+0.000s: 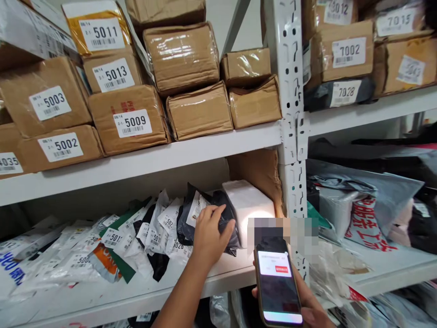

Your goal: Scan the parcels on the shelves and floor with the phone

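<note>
My left hand (211, 232) reaches onto the lower shelf, its thumb and fingers apart. It rests against a black plastic mailer bag (231, 230) that stands next to a white box (247, 200). A white label shows on dark plastic just left of the fingers; the fingertips' far side is hidden. My right hand (309, 303) is wrapped around a smartphone (279, 287) held upright in front of the shelf edge. A pop-up with a red button is on its screen, and a bright light falls on the white box beyond it.
Labelled mailer bags (82, 255) lean in a row leftward along the lower shelf (136, 300). Cardboard boxes (128, 120) are stacked on the shelf above. A perforated white post (293, 136) stands right of the white box, with more bagged parcels (362, 205) beyond it.
</note>
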### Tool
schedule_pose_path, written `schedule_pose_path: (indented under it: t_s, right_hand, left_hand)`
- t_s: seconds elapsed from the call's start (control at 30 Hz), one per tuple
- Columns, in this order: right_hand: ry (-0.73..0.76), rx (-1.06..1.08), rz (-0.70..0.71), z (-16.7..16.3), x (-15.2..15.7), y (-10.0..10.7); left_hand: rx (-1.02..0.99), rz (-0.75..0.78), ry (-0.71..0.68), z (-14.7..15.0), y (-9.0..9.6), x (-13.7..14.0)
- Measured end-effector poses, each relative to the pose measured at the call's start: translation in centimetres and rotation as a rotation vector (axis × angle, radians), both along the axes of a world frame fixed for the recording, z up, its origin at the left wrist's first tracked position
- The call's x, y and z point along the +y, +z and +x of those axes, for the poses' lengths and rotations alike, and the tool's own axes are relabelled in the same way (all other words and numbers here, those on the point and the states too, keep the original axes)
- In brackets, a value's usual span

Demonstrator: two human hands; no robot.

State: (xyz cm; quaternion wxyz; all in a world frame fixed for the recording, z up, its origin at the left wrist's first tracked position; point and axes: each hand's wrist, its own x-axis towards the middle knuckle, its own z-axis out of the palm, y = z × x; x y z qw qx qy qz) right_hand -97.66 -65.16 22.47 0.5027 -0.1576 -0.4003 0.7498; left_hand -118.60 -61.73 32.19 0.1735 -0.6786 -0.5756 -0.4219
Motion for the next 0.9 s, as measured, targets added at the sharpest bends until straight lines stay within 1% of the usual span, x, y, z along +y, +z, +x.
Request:
schedule_pose_path:
  t_s: [0.03,0.07,0.1,0.2,0.23,0.3,0.4,0.5,0.57,0.67,0.73,0.8,0.9]
  right_hand:
    - [-0.005,0.004,-0.001,0.0,0.1,-0.1]
    - [-0.005,0.012,-0.002,-0.1,0.2,-0.2]
    - [-0.004,0.021,-0.003,-0.2,0.3,-0.3]
    - [-0.019,0.052,-0.004,-0.8,0.5,-0.4]
    - [-0.029,0.065,-0.01,-1.1,0.5,-0.4]
    - [-0.032,0.095,-0.029,-1.8,0.3,-0.4]
    - [0.039,0.164,-0.074,-2.9,-0.1,-0.6]
    - [0.117,0.216,-0.106,-4.0,-0.4,-1.8]
    - [0.146,0.2,-0.105,-4.7,0.0,-3.4]
    - [0.169,0.171,-0.084,-5.6,1.3,-6.0]
    - [0.191,0.156,-0.062,-6.1,2.1,-7.1]
    - [0.186,0.141,-0.081,-6.6,2.3,-7.5]
    - [0.09,0.127,-0.18,-7.2,1.2,-6.9]
  left_hand:
    - [0.018,-0.044,-0.009,0.4,-0.1,0.1]
    - [0.016,-0.067,0.011,0.6,-0.4,0.3]
    - [-0.002,-0.065,0.049,0.6,-0.8,0.5]
    - [-0.032,0.006,0.173,-0.5,-2.4,1.0]
    - [0.004,0.018,0.201,-1.0,-2.9,1.0]
    - [0.128,0.019,0.213,-1.9,-3.7,1.0]
    - [0.266,0.061,0.208,-2.6,-4.6,0.8]
    - [0.266,0.095,0.211,-2.5,-5.1,0.6]
    - [0.241,0.087,0.205,-2.4,-5.3,0.5]
    - [0.198,0.068,0.197,-2.2,-5.4,0.5]
    - [0.175,0.054,0.194,-2.2,-5.5,0.5]
    - [0.161,0.047,0.193,-2.2,-5.5,0.5]
    - [0.159,0.049,0.205,-2.1,-5.5,0.5]
